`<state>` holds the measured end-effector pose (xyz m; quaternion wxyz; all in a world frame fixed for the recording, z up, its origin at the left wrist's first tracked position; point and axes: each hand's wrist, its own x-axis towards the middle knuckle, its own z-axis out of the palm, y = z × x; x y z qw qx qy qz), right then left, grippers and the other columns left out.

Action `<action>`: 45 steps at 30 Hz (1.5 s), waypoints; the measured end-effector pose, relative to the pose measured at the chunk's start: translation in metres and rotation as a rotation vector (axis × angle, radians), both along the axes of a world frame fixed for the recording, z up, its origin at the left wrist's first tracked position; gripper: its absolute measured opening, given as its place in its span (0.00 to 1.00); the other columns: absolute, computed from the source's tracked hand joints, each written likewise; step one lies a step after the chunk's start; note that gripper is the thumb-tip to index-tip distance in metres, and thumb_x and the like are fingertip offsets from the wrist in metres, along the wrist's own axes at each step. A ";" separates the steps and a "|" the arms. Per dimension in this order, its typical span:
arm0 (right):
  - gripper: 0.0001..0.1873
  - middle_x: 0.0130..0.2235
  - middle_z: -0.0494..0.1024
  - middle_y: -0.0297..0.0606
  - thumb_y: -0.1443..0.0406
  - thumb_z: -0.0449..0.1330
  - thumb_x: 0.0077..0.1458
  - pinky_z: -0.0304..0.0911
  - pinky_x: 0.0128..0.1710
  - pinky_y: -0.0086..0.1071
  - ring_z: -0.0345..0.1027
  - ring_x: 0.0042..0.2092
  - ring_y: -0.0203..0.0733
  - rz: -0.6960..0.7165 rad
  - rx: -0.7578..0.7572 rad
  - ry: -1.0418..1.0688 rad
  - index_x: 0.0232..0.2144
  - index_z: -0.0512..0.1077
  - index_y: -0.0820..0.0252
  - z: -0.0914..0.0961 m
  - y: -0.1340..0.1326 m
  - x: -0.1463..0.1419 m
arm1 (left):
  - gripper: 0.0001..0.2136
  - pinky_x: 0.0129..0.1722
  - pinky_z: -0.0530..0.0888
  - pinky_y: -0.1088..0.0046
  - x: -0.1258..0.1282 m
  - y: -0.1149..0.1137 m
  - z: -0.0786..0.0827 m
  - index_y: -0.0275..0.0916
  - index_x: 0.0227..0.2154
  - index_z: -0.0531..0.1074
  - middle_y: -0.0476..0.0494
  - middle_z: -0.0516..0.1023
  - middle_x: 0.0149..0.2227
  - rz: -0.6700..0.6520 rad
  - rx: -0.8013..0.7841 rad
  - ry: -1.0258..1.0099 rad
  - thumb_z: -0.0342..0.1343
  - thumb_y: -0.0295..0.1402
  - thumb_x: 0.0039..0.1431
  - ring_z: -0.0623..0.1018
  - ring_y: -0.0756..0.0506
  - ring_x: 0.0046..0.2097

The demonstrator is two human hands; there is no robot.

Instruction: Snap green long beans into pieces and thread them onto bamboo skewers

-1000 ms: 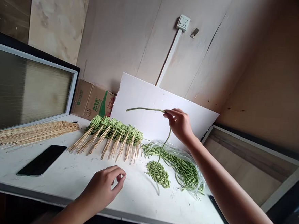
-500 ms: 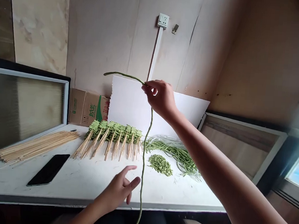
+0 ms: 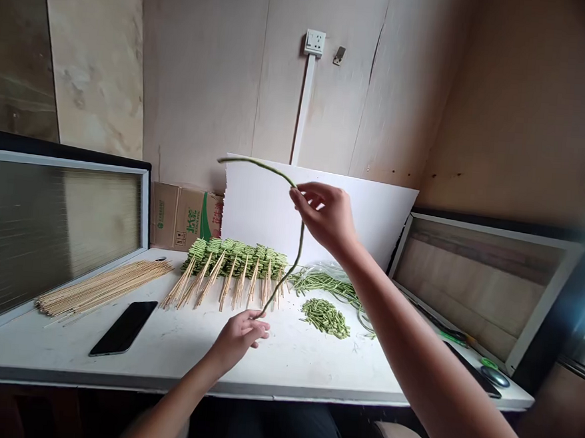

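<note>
My right hand is raised above the white table and pinches one long green bean near its top; the bean's short end arches off to the left and its long end hangs down. My left hand sits low over the table and closes its fingertips on the bean's lower end. Behind the hands lies a row of bean skewers on bamboo sticks. A small heap of cut bean pieces and a bundle of long beans on clear plastic lie to the right.
A pile of bare bamboo skewers and a black phone lie at the left. A cardboard box and a white board lean against the back wall. Framed glass panels stand at both sides. A dark flat object lies near the right edge.
The bean's hanging end, which dangled past the table edge, is now caught in my left hand. My right hand has dropped slightly. The view has shifted a little.
</note>
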<state>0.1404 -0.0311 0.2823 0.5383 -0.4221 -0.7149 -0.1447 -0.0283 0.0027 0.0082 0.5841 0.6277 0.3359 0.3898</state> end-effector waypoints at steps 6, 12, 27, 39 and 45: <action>0.18 0.29 0.82 0.41 0.51 0.65 0.60 0.69 0.31 0.33 0.76 0.30 0.41 -0.003 -0.251 0.264 0.37 0.81 0.62 -0.084 -0.038 0.057 | 0.23 0.37 0.75 0.68 -0.016 0.028 -0.021 0.34 0.51 0.72 0.32 0.82 0.47 0.169 0.056 0.102 0.61 0.42 0.55 0.83 0.37 0.46; 0.24 0.30 0.79 0.39 0.44 0.68 0.54 0.73 0.27 0.33 0.75 0.30 0.42 0.215 -0.738 0.279 0.32 0.78 0.60 -0.173 -0.063 0.098 | 0.22 0.31 0.71 0.72 -0.029 0.039 -0.038 0.33 0.51 0.74 0.37 0.83 0.39 0.183 0.038 0.456 0.58 0.38 0.55 0.82 0.42 0.36; 0.20 0.31 0.78 0.38 0.49 0.73 0.52 0.73 0.32 0.33 0.75 0.32 0.42 0.433 -0.688 0.401 0.33 0.76 0.58 -0.222 -0.058 0.066 | 0.23 0.55 0.74 0.62 0.025 -0.060 0.067 0.40 0.58 0.76 0.35 0.79 0.57 0.118 0.478 0.177 0.54 0.49 0.69 0.77 0.37 0.58; 0.18 0.32 0.78 0.37 0.50 0.72 0.52 0.71 0.31 0.32 0.72 0.31 0.39 0.554 -0.667 0.314 0.31 0.78 0.58 -0.251 -0.064 0.031 | 0.20 0.44 0.80 0.65 0.033 -0.064 0.058 0.35 0.46 0.81 0.37 0.85 0.39 0.104 0.371 -0.033 0.60 0.48 0.66 0.84 0.40 0.42; 0.21 0.33 0.81 0.39 0.53 0.73 0.52 0.74 0.32 0.35 0.75 0.34 0.42 0.546 -0.650 0.468 0.44 0.79 0.58 -0.242 -0.061 0.054 | 0.17 0.45 0.78 0.65 0.026 -0.064 0.059 0.37 0.46 0.81 0.39 0.85 0.38 0.190 0.525 0.050 0.59 0.46 0.67 0.83 0.41 0.41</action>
